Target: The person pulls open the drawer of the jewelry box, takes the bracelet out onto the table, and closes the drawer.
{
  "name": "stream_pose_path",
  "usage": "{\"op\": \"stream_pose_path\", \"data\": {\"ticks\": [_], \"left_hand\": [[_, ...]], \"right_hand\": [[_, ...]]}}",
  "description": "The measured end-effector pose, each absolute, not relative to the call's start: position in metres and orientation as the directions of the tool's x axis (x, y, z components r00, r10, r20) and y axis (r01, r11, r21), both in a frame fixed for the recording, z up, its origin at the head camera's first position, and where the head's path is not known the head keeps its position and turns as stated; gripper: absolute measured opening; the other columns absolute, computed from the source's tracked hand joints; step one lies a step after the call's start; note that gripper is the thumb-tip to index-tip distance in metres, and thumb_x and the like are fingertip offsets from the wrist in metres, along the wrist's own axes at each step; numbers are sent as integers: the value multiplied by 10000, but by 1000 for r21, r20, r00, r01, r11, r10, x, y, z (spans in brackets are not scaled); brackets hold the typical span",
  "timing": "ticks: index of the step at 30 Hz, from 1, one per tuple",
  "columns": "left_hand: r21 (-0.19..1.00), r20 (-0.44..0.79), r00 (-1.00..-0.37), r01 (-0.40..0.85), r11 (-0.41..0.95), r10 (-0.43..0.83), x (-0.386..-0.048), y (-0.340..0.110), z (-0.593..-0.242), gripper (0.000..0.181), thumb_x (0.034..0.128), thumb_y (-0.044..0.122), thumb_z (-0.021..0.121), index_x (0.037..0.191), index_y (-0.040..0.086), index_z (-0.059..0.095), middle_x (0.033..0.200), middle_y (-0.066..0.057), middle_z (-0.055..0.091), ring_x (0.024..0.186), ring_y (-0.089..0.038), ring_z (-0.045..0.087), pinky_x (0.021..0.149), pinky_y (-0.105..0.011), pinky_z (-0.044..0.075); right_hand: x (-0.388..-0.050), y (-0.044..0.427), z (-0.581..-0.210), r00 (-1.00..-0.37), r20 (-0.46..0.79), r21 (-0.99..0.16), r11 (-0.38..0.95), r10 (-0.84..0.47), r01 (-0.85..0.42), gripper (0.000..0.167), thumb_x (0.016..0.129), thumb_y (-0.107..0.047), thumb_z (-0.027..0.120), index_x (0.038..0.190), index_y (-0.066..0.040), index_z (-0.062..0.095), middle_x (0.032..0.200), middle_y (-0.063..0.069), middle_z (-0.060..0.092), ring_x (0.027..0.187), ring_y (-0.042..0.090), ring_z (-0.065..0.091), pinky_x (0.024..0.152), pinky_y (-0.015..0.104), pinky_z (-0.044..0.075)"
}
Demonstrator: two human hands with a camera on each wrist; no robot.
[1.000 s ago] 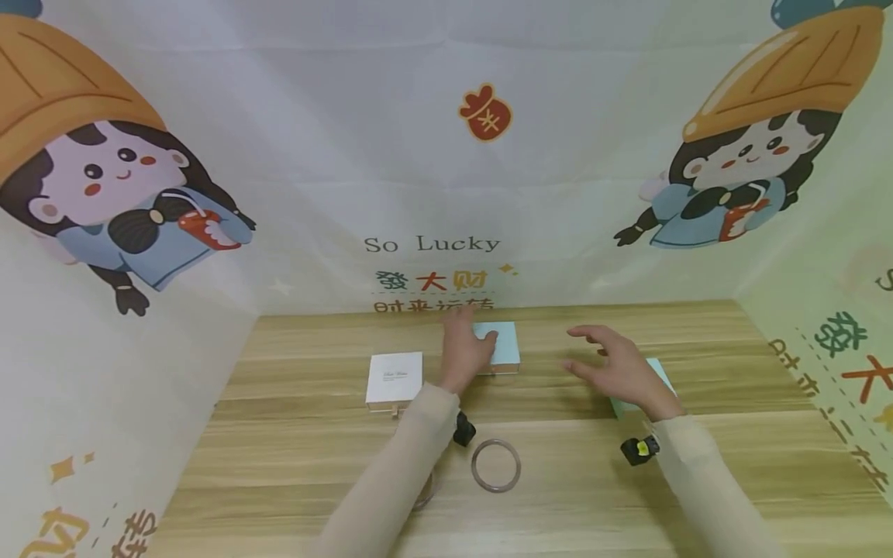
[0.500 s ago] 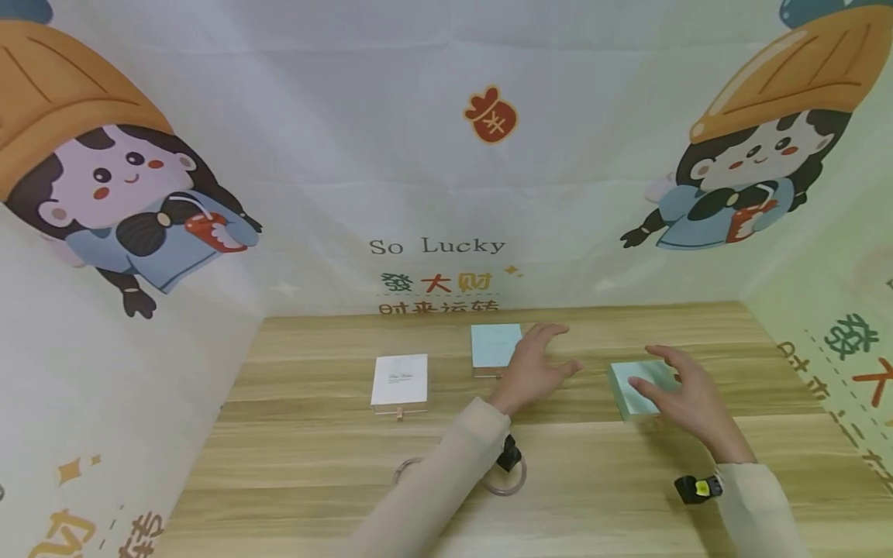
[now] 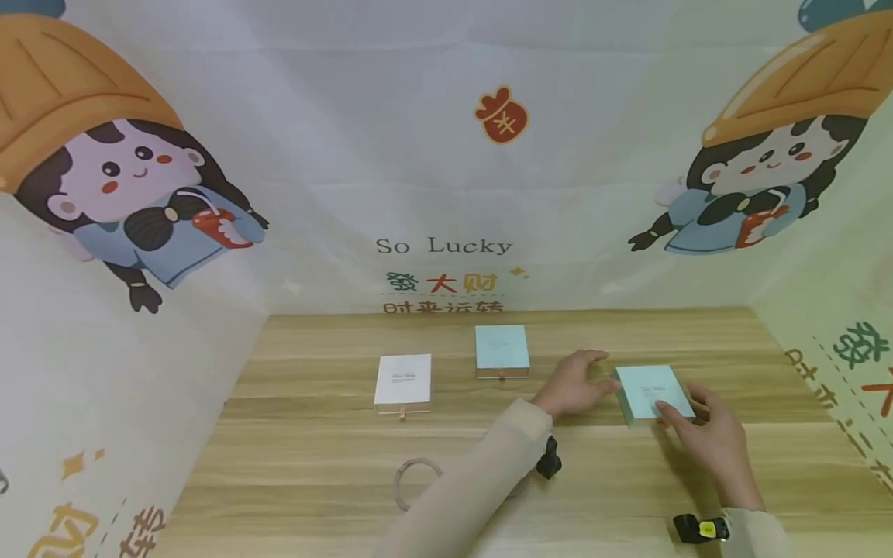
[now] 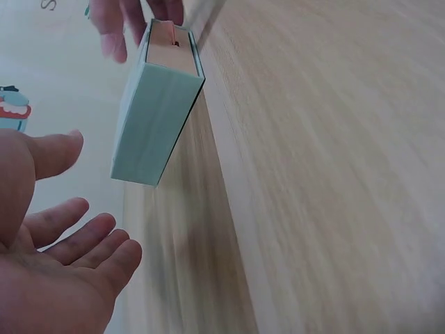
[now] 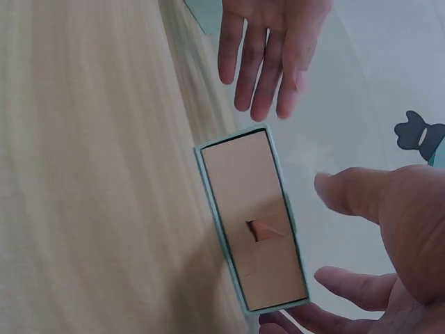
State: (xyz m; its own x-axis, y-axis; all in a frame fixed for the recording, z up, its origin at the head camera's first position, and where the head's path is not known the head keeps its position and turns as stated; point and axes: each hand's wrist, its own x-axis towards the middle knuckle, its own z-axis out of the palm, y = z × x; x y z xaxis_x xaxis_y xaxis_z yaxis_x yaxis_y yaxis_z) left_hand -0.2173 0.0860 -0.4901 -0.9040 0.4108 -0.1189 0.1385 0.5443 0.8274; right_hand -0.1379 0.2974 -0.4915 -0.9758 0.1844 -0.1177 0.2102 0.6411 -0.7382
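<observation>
The left hand [image 3: 574, 384] reaches toward the left side of a mint-green box [image 3: 650, 391], fingers extended and thumb apart. In the left wrist view this open hand [image 4: 76, 257] stands clear of the box [image 4: 156, 118]. At the box's right side is the right hand [image 3: 715, 438], its thumb over the top near the front right corner. The right wrist view has the right thumb [image 5: 354, 191] off the box, while its other fingers pass behind a corner of the box [image 5: 243, 188]; whether they touch it I cannot tell. A small tab sits in the box's peach end.
A second mint box [image 3: 502, 347] lies at the back middle, a white box [image 3: 404, 380] to its left. Nearer the front lies a ring-shaped bangle [image 3: 398, 484]; another is mostly hidden by the left sleeve [image 3: 481, 480]. Printed fabric walls [image 3: 335, 155] enclose the wooden table [image 3: 293, 449].
The left hand has moved right, from the back mint box to beside the right-hand one. The right hand has moved right and nearer the front, around that box's right side. More of its top shows.
</observation>
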Motion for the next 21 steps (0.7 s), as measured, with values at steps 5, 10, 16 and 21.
{"op": "stream_pose_path", "data": {"ticks": [5,10,16,21], "left_hand": [[833,-137,-917,98,544,375,-217,98,-492,535,987,344,684,1483,201,544,1566,-5,502,1485,-208,428,1213,-371,371],[841,-138,-927,76,536,348,-214,111,-495,511,970,285,715,1441,139,579,1434,-7,626,1350,-167,566,1110,-283,465],[829,-114,-935,97,551,336,-213,120,-502,467,965,220,722,1409,125,611,1375,-26,659,1280,-145,607,1056,-236,489],[837,-101,-938,101,538,333,-214,120,-506,451,963,198,723,1397,130,621,1364,-30,662,1265,-148,614,1045,-235,497]], "right_hand": [[-132,297,-499,-953,-150,-733,618,262,285,827,994,-474,631,1512,106,350,1489,382,429,1265,500,540,942,488,539],[-130,294,-505,-937,-116,-747,594,329,300,794,986,-468,645,1476,109,404,1419,361,497,1206,448,591,763,208,491],[-130,289,-510,-925,-80,-751,587,371,301,721,984,-399,673,1442,109,447,1359,340,546,1159,405,593,717,138,393],[-129,284,-513,-921,-55,-758,584,387,291,684,985,-350,685,1440,107,457,1341,339,556,1169,407,574,811,249,417]]}}
